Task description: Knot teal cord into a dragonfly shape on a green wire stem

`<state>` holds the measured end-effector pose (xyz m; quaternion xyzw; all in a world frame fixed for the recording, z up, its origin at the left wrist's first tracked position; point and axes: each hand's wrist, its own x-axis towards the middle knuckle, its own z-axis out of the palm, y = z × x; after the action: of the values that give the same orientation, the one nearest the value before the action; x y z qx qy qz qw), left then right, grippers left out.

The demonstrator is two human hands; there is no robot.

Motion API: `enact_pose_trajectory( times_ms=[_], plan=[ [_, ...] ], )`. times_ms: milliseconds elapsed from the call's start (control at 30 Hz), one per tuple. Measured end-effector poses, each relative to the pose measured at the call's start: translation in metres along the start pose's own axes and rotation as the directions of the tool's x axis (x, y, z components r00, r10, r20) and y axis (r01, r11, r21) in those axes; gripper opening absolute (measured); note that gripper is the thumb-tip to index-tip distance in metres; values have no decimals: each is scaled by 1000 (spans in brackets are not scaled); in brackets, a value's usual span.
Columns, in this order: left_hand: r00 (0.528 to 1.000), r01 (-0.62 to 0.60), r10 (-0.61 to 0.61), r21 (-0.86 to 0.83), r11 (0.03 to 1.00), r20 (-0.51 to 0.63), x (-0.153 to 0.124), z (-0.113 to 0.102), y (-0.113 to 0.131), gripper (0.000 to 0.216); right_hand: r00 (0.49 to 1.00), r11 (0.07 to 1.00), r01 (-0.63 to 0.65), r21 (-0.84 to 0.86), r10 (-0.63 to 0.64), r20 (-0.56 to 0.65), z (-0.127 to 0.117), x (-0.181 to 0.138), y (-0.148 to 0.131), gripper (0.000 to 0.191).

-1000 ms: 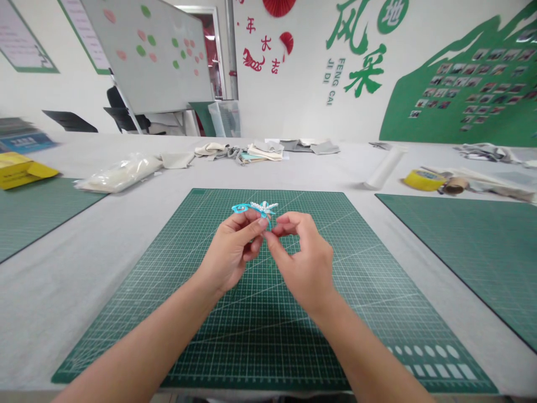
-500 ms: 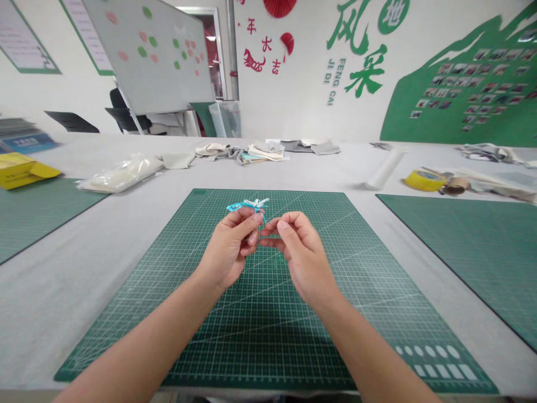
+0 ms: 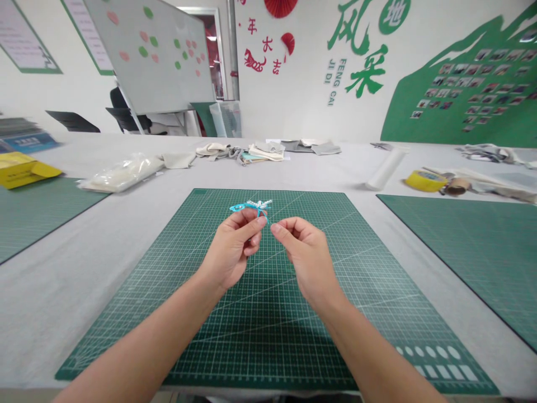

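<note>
My left hand pinches a small turquoise ribbon piece with a white beaded part, held just above the middle green cutting mat. My right hand hovers just to the right of it, fingers curled in a pinch. I cannot make out anything between them. A narrow gap separates the two hands' fingertips.
On the grey table lie a plastic bag, folded cloth pieces, a white roll, yellow tape and a yellow box. More green mats lie at the left and right. A whiteboard stands behind.
My right hand has drawn away to the right from the ribbon piece, opening a small gap. My left hand keeps hold of it and has barely shifted.
</note>
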<state>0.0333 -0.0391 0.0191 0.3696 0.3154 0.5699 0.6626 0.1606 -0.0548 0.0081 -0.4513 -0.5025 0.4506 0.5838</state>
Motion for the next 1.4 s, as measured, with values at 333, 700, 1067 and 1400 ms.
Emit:
enact_pose_trajectory(
  times_ms=[333,700,1067,1400],
  plan=[
    [1000,6,-6,-13,1000,-24,1,1,0,19,993,999,-3,-45,9,121,3,-4,1,28],
    [998,-18,17,-23,1000,-56,3,-1,-1,22,910,870,-391,301,316,270,8,-4,-4,23],
    [998,-24,22,-32,999,-66,5,-3,-4,24,963,906,-269,327,264,60,10,-3,6,26],
    [998,-20,16,-62,998,-64,5,-2,-1,15,952,879,-305,368,289,99,12,-4,7,30]
  ],
)
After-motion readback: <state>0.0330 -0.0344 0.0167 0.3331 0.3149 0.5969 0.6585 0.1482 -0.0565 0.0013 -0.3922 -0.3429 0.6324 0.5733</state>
